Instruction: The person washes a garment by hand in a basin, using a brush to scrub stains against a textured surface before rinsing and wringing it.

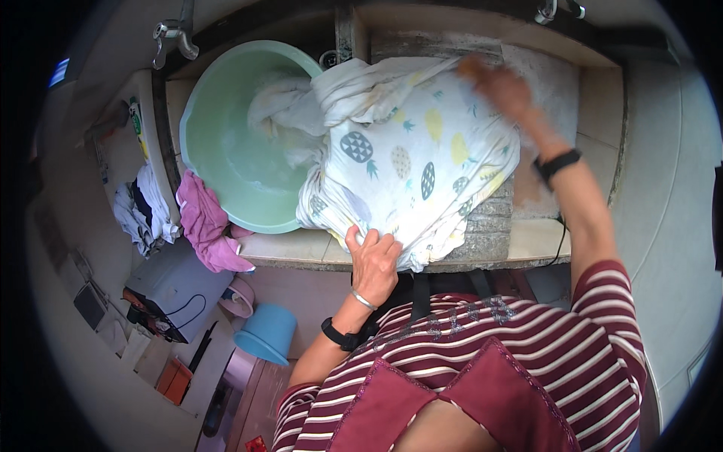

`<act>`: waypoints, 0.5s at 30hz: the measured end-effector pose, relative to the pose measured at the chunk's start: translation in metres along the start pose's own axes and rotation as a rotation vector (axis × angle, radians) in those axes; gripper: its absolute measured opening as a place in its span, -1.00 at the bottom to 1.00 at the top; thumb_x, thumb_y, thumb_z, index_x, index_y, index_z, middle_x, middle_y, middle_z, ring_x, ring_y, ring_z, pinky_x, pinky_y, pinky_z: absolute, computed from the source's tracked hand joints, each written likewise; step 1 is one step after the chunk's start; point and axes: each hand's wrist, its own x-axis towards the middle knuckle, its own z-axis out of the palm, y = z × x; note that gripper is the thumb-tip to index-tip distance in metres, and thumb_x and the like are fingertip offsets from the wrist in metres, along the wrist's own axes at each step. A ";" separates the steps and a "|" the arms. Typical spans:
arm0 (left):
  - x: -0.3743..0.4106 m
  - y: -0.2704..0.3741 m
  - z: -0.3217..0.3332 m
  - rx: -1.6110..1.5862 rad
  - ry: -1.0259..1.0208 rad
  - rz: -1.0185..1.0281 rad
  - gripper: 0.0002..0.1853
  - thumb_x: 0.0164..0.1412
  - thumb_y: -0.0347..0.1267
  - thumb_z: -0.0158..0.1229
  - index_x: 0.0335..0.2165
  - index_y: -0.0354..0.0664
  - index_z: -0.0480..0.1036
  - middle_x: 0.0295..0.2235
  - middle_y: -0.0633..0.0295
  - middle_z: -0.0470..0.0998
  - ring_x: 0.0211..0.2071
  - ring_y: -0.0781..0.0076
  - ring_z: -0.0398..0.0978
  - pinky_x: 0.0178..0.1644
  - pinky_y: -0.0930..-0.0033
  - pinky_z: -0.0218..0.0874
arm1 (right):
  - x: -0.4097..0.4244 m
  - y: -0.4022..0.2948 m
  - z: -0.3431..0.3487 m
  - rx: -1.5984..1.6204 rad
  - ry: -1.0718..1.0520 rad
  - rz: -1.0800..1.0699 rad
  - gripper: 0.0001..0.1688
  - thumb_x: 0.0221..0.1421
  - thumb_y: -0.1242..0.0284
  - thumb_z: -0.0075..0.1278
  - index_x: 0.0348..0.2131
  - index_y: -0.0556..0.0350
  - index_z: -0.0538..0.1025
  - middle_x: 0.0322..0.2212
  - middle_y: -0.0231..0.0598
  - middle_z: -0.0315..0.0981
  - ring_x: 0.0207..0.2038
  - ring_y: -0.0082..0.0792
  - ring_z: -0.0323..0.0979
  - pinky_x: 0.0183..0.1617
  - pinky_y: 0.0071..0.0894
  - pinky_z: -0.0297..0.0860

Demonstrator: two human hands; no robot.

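A white cotton cloth with a pineapple print [406,152] lies spread over the ridged stone washboard [490,226] of a sink; its far-left part hangs into a large green plastic basin [226,141] with cloudy water. My left hand [375,265] grips the cloth's near edge at the sink's front rim. My right hand [500,90] is blurred over the far right part of the cloth, with an orange-brown thing at its fingers, perhaps a brush or a bar of soap; which one I cannot tell.
A pink cloth [206,226] hangs over the sink's front left edge, with white and grey garments [144,209] beside it. Metal taps [176,37] stand at the back left and back right. Below on the left are a blue bucket [268,330] and a grey box-shaped appliance [175,288].
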 end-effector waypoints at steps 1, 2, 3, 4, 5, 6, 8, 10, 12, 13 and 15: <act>-0.003 -0.004 0.001 -0.007 0.008 0.006 -0.86 0.01 -0.58 0.16 -0.42 -0.11 0.53 -0.48 0.25 0.39 -0.30 0.17 0.40 0.15 -0.24 0.01 | 0.013 0.038 -0.013 0.026 -0.077 0.241 -0.26 0.30 0.06 0.01 0.31 -0.01 0.31 -0.25 0.05 0.63 -0.27 -0.01 0.63 -0.18 0.02 0.56; -0.003 -0.013 0.007 -0.013 0.027 0.016 -0.86 0.02 -0.58 0.17 -0.41 -0.10 0.53 -0.47 0.25 0.39 -0.29 0.16 0.40 0.15 -0.24 0.01 | 0.020 0.051 -0.021 0.047 -0.116 0.336 -0.26 0.36 -0.01 -0.05 0.31 0.01 0.29 -0.24 0.09 0.65 -0.30 0.02 0.67 -0.18 0.04 0.59; -0.006 -0.015 0.013 -0.034 0.034 0.010 -0.86 0.02 -0.57 0.17 -0.41 -0.10 0.53 -0.47 0.25 0.39 -0.29 0.16 0.40 0.15 -0.24 0.01 | 0.021 0.048 -0.022 0.054 -0.157 0.306 -0.24 0.36 -0.02 -0.06 0.34 -0.01 0.27 -0.21 0.11 0.65 -0.26 0.03 0.66 -0.15 0.04 0.59; -0.008 -0.016 0.015 -0.031 -0.001 -0.009 -0.87 0.02 -0.55 0.21 -0.41 -0.08 0.53 -0.46 0.25 0.39 -0.27 0.16 0.40 0.15 -0.25 0.01 | 0.014 0.042 -0.024 0.063 -0.221 0.279 -0.22 0.36 -0.03 -0.07 0.36 -0.03 0.24 -0.17 0.13 0.65 -0.21 0.05 0.66 -0.13 0.05 0.59; -0.013 -0.011 0.017 -0.026 -0.033 -0.032 -0.87 0.02 -0.55 0.22 -0.42 -0.08 0.53 -0.46 0.25 0.39 -0.28 0.16 0.40 0.15 -0.25 0.01 | -0.003 -0.018 -0.043 0.204 -0.250 0.192 -0.18 0.35 -0.08 -0.09 0.42 -0.21 0.18 -0.01 0.21 0.56 -0.04 0.10 0.61 -0.04 0.04 0.58; -0.006 -0.012 0.015 -0.007 -0.043 -0.012 -0.88 0.02 -0.54 0.22 -0.42 -0.08 0.52 -0.46 0.25 0.39 -0.28 0.16 0.40 0.15 -0.25 0.01 | -0.020 -0.044 -0.034 0.193 -0.197 0.029 -0.24 0.35 -0.03 -0.08 0.40 -0.26 0.24 -0.02 0.10 0.58 -0.04 0.06 0.59 -0.06 0.03 0.56; -0.002 -0.016 0.011 0.022 -0.098 0.000 -0.88 0.03 -0.56 0.23 -0.44 -0.09 0.51 -0.46 0.26 0.39 -0.28 0.17 0.41 0.14 -0.26 0.00 | -0.046 -0.099 -0.007 0.148 -0.077 -0.317 -0.36 0.34 0.08 -0.06 0.34 -0.36 0.35 -0.05 -0.14 0.62 -0.04 -0.02 0.55 -0.09 0.02 0.51; -0.005 -0.019 0.010 -0.002 -0.101 0.003 -0.88 0.03 -0.56 0.22 -0.44 -0.09 0.50 -0.47 0.26 0.39 -0.28 0.18 0.40 0.15 -0.27 0.00 | -0.044 -0.117 -0.011 0.104 -0.133 -0.380 -0.40 0.29 0.11 -0.01 0.27 -0.35 0.44 -0.06 -0.16 0.62 -0.18 -0.09 0.54 -0.12 -0.09 0.48; -0.005 -0.020 0.008 -0.013 -0.117 0.000 -0.89 0.02 -0.55 0.23 -0.45 -0.09 0.49 -0.47 0.27 0.38 -0.29 0.18 0.39 0.14 -0.28 0.00 | -0.026 -0.085 -0.008 -0.073 -0.054 -0.269 -0.41 0.28 0.18 -0.01 0.27 -0.31 0.44 -0.07 -0.21 0.62 -0.24 -0.09 0.53 -0.17 -0.10 0.46; -0.008 -0.016 0.006 0.001 -0.114 0.008 -0.89 0.02 -0.54 0.23 -0.45 -0.09 0.49 -0.47 0.27 0.38 -0.29 0.17 0.39 0.13 -0.27 0.00 | -0.009 -0.048 -0.008 -0.232 0.029 -0.102 -0.39 0.28 0.23 -0.04 0.29 -0.27 0.39 -0.07 -0.24 0.61 -0.24 -0.05 0.52 -0.21 -0.06 0.46; -0.001 -0.013 0.007 0.040 -0.075 0.037 -0.89 0.02 -0.54 0.23 -0.46 -0.10 0.48 -0.48 0.26 0.37 -0.30 0.17 0.39 0.12 -0.26 0.00 | 0.018 -0.004 -0.010 -0.232 0.069 0.330 -0.39 0.31 0.32 -0.09 0.31 -0.24 0.33 -0.03 -0.23 0.57 -0.25 -0.01 0.52 -0.26 0.00 0.47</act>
